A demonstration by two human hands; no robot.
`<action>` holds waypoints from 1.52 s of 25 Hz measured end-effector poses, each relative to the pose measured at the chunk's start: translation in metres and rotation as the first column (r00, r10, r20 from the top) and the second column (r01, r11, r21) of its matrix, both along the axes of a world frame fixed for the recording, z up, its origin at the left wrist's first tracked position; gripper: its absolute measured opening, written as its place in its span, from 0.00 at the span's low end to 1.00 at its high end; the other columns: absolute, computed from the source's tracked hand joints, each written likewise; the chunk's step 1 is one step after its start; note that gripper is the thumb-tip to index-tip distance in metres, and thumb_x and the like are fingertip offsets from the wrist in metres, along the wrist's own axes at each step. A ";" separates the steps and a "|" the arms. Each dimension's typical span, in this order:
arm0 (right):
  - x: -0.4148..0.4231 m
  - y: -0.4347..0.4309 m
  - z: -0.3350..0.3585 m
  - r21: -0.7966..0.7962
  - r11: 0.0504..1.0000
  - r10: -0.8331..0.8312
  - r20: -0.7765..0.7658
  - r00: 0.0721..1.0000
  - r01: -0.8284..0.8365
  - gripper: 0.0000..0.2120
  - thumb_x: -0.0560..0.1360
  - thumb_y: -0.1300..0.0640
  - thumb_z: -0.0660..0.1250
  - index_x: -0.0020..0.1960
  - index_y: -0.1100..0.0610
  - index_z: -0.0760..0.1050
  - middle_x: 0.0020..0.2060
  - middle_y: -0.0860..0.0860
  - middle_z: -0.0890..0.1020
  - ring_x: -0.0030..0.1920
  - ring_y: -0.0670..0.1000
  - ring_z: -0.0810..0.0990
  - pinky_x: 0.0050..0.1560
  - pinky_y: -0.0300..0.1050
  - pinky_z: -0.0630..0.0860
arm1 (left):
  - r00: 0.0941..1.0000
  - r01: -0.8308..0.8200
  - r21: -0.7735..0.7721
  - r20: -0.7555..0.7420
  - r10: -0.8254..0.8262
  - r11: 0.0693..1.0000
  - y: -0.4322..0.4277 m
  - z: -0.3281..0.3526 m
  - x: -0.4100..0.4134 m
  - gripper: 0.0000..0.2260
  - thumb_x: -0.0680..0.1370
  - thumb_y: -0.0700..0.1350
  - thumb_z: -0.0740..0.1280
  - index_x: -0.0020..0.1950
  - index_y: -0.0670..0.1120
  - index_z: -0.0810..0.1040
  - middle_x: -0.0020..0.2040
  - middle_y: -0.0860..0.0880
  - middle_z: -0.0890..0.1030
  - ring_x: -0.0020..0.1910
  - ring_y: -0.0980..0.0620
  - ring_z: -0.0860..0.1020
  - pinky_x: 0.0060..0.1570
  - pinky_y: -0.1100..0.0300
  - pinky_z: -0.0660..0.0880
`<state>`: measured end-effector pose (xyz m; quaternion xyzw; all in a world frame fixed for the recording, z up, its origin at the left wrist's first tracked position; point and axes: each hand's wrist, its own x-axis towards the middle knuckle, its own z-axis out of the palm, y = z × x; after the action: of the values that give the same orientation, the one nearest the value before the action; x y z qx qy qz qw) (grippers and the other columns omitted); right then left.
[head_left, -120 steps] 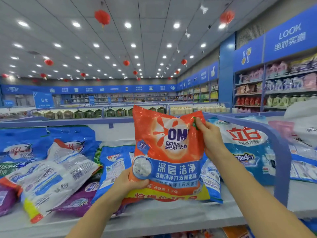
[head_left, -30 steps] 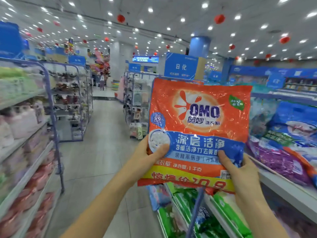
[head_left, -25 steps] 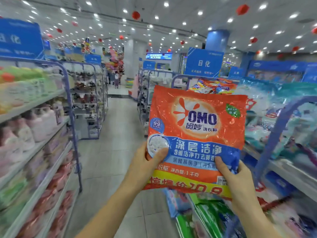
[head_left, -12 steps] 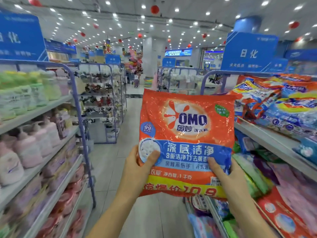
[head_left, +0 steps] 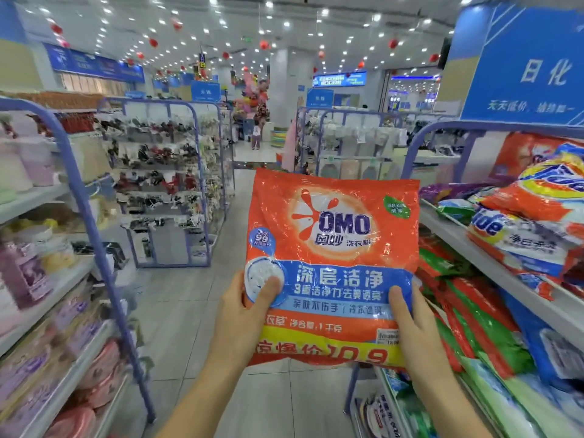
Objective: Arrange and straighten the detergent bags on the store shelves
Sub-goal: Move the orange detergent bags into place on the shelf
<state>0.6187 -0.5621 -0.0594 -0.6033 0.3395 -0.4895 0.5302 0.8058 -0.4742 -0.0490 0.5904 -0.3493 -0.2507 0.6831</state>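
Orange detergent bag (head_left: pixel 335 248) held upright in the aisle by both hands: left hand (head_left: pixel 243 314) and right hand (head_left: pixel 414 324) each gripped a lower corner (thumbs across the front). Shelf (head_left: pixel 493 267) of detergent bags (head_left: pixel 534 216) lay just right of the right hand.

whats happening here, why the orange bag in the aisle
A person in a store aisle holds an orange OMO detergent bag upright, the left hand gripping its lower left edge and the right hand its lower right. It has not been put down yet. On the shelf to the right, Tide bags lie in an untidy pile.
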 end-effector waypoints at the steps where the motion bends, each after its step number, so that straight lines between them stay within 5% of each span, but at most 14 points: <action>1: 0.007 -0.013 -0.001 0.003 1.000 -0.023 -0.012 1.000 0.023 0.09 0.74 0.47 0.57 0.53 0.42 0.72 0.39 0.44 0.83 0.35 0.43 0.83 0.30 0.34 0.76 | 1.000 0.010 0.001 0.001 -0.010 1.000 -0.016 -0.002 0.008 0.18 0.63 0.60 0.65 0.50 0.54 0.74 0.43 0.52 0.83 0.36 0.54 0.83 0.29 0.64 0.77; 5: 0.052 -0.091 -0.012 -0.012 0.991 -0.134 -0.008 0.991 0.134 0.14 0.70 0.44 0.58 0.54 0.44 0.73 0.41 0.44 0.84 0.39 0.46 0.83 0.34 0.37 0.78 | 0.993 0.121 -0.009 0.006 -0.121 0.993 -0.120 -0.016 0.060 0.14 0.66 0.58 0.65 0.49 0.54 0.74 0.44 0.52 0.83 0.36 0.56 0.83 0.29 0.65 0.77; 8: 0.078 -0.145 -0.009 -0.040 0.964 -0.262 -0.016 0.965 0.261 0.19 0.70 0.41 0.59 0.58 0.47 0.74 0.49 0.47 0.83 0.47 0.49 0.83 0.46 0.45 0.79 | 0.976 0.217 -0.001 0.018 -0.216 0.976 -0.199 -0.010 0.091 0.08 0.70 0.54 0.65 0.47 0.54 0.74 0.44 0.51 0.82 0.33 0.60 0.82 0.26 0.70 0.74; 12: 0.091 -0.194 -0.004 -0.017 0.919 -0.393 -0.033 0.919 0.393 0.39 0.63 0.25 0.61 0.67 0.46 0.68 0.60 0.47 0.79 0.61 0.53 0.77 0.61 0.59 0.73 | 0.920 0.391 -0.003 0.022 -0.391 0.920 -0.286 -0.005 0.106 0.04 0.74 0.51 0.65 0.47 0.55 0.74 0.37 0.55 0.83 0.32 0.58 0.82 0.26 0.69 0.74; 14: 0.083 -0.214 -0.001 -0.034 0.884 -0.467 -0.043 0.883 0.466 0.40 0.63 0.24 0.61 0.68 0.45 0.67 0.63 0.46 0.76 0.63 0.53 0.75 0.64 0.62 0.70 | 0.876 0.481 0.007 0.034 -0.481 0.876 -0.323 -0.003 0.100 0.04 0.74 0.51 0.65 0.48 0.55 0.75 0.37 0.55 0.84 0.33 0.56 0.83 0.27 0.67 0.75; 16: 0.072 -0.231 0.007 -0.068 0.829 -0.559 -0.072 0.826 0.555 0.26 0.71 0.33 0.59 0.65 0.44 0.70 0.59 0.43 0.78 0.60 0.47 0.77 0.63 0.57 0.71 | 0.835 0.550 0.010 0.029 -0.550 0.835 -0.360 0.001 0.088 0.04 0.75 0.50 0.65 0.48 0.54 0.77 0.38 0.54 0.85 0.34 0.56 0.83 0.28 0.65 0.76; 18: 0.057 -0.245 0.021 -0.077 0.763 -0.646 -0.086 0.759 0.641 0.14 0.74 0.43 0.58 0.58 0.39 0.70 0.54 0.35 0.77 0.54 0.33 0.76 0.61 0.38 0.73 | 0.784 0.621 -0.016 0.016 -0.620 0.784 -0.398 0.008 0.069 0.04 0.74 0.51 0.66 0.47 0.54 0.77 0.41 0.52 0.85 0.36 0.54 0.83 0.35 0.58 0.78; 20: 0.039 -0.257 0.036 -0.066 0.706 -0.708 -0.097 0.700 0.705 0.17 0.72 0.44 0.57 0.61 0.37 0.65 0.56 0.27 0.66 0.54 0.23 0.67 0.58 0.23 0.63 | 0.715 0.699 -0.032 -0.017 -0.699 0.715 -0.424 0.020 0.046 0.09 0.70 0.55 0.66 0.47 0.53 0.78 0.41 0.51 0.85 0.38 0.51 0.84 0.39 0.53 0.79; 22: 0.023 -0.270 0.048 -0.077 0.654 -0.756 -0.120 0.644 0.753 0.33 0.67 0.38 0.56 0.72 0.43 0.58 0.62 0.32 0.60 0.65 0.34 0.60 0.68 0.37 0.58 | 0.630 0.775 -0.049 -0.016 -0.777 0.630 -0.443 0.037 0.025 0.15 0.65 0.57 0.65 0.45 0.50 0.79 0.37 0.52 0.85 0.36 0.51 0.84 0.36 0.54 0.80; 25: 0.007 -0.286 0.063 -0.152 0.557 -0.830 -0.103 0.548 0.816 0.37 0.65 0.34 0.57 0.72 0.45 0.60 0.68 0.42 0.68 0.68 0.47 0.68 0.69 0.56 0.65 | 0.533 0.846 -0.041 0.022 -0.846 0.532 -0.473 0.057 0.002 0.16 0.61 0.59 0.66 0.41 0.49 0.79 0.33 0.51 0.84 0.32 0.54 0.82 0.32 0.58 0.80; 29: 0.004 -0.301 0.087 -0.236 0.452 -0.890 -0.043 0.455 0.860 0.20 0.69 0.39 0.57 0.59 0.41 0.71 0.50 0.44 0.81 0.50 0.44 0.81 0.51 0.42 0.78 | 0.410 0.911 -0.080 0.074 -0.909 0.405 -0.514 0.080 -0.018 0.16 0.61 0.59 0.68 0.41 0.49 0.79 0.36 0.50 0.85 0.34 0.52 0.83 0.37 0.54 0.80; 31: 0.006 -0.308 0.097 -0.242 0.412 -0.907 -0.014 0.422 0.878 0.14 0.70 0.39 0.56 0.54 0.37 0.69 0.50 0.40 0.79 0.52 0.41 0.79 0.53 0.40 0.76 | 0.366 0.925 -0.142 0.082 -0.927 0.352 -0.530 0.091 -0.026 0.09 0.67 0.54 0.69 0.41 0.50 0.79 0.33 0.53 0.84 0.32 0.55 0.82 0.33 0.58 0.79; 36: -0.015 -0.315 0.112 -0.056 0.504 -0.848 0.159 0.506 0.862 0.36 0.70 0.30 0.41 0.69 0.45 0.66 0.62 0.48 0.78 0.65 0.51 0.73 0.70 0.58 0.62 | 0.357 0.887 -0.340 0.077 -0.931 0.312 -0.553 0.118 -0.033 0.04 0.72 0.43 0.71 0.37 0.50 0.79 0.29 0.56 0.82 0.29 0.58 0.81 0.29 0.63 0.78; 38: -0.017 -0.310 0.113 0.025 0.461 -0.840 0.336 0.427 0.887 0.39 0.72 0.30 0.40 0.73 0.53 0.60 0.64 0.55 0.76 0.66 0.56 0.72 0.70 0.56 0.64 | 0.336 0.878 -0.400 0.124 -0.934 0.263 -0.558 0.130 -0.029 0.06 0.72 0.42 0.71 0.37 0.50 0.78 0.27 0.59 0.81 0.28 0.62 0.80 0.28 0.68 0.75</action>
<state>0.6017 -0.8725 0.0535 -0.2999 0.4764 -0.8021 0.1994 0.7773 -1.0318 0.0812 0.1118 -0.6185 -0.5587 0.5411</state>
